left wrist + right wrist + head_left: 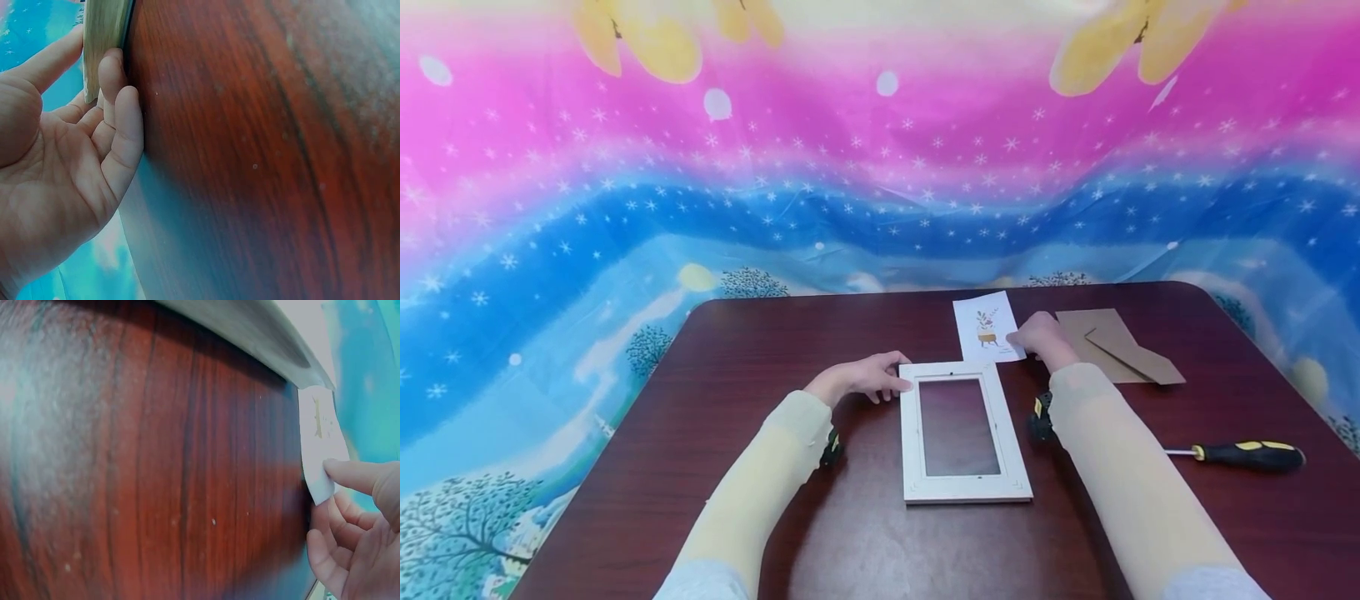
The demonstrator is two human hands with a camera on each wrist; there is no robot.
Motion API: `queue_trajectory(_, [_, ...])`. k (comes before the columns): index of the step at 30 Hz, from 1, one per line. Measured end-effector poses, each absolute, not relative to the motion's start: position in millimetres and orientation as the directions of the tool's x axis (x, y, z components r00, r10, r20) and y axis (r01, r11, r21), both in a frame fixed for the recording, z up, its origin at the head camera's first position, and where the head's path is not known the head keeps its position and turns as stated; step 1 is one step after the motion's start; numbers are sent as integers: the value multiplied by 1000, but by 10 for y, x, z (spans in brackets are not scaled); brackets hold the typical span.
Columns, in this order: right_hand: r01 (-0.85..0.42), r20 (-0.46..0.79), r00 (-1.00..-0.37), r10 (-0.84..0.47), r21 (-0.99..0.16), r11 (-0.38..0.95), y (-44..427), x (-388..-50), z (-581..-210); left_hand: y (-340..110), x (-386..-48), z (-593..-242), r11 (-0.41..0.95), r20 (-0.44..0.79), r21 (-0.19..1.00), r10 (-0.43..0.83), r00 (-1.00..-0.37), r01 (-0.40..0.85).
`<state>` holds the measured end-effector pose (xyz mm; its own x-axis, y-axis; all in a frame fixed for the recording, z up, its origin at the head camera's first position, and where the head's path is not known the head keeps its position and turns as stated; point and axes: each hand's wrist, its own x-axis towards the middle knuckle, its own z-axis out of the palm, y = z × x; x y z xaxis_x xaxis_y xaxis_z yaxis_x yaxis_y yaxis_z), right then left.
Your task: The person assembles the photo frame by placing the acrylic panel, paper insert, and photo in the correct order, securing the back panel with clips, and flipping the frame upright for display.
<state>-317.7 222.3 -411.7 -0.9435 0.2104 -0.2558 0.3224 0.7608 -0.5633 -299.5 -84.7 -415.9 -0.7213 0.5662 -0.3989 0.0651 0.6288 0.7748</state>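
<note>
A white picture frame (912, 442) lies on the dark wood table, its window showing a dark, shiny surface. My left hand (871, 377) grips its upper left edge, thumb on top; in the left wrist view the fingers of that hand (75, 144) curl at the side of the frame (103, 44). Beyond the frame is a white card (967, 321) with a plant drawing. My right hand (1047, 337) pinches the card's lower right corner, and the right wrist view shows the thumb of this hand (362, 531) on top of the card (317, 450).
A brown envelope (1123, 342) with its flap raised lies at the back right of the table (760, 333). Nearer, right of my right forearm, is a screwdriver (1251, 455) with a black and yellow handle. A patterned cloth (880, 183) hangs behind the table.
</note>
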Motion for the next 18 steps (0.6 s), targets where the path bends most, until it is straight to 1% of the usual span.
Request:
queue_trajectory(5, [335, -283, -940, 193, -649, 683, 2319, -3249, -4180, -844, -2992, -4161, 626, -395, 777, 567, -723, 66])
queue_trajectory(11, [348, -354, -930, 98, -761, 548, 2465, -3219, -4102, -848, -2983, -4150, 626, -398, 777, 573, -716, 69])
queue_trajectory(14, [338, -355, -933, 67, -792, 508, 2520, -3186, -4023, -851, -2984, -4150, 628, -400, 775, 570, -718, 67])
queue_trajectory(18, [304, -330, -943, 37, -814, 494, 2569, -3139, -3931, -848, -2990, -4157, 630, -400, 773, 569, -718, 69])
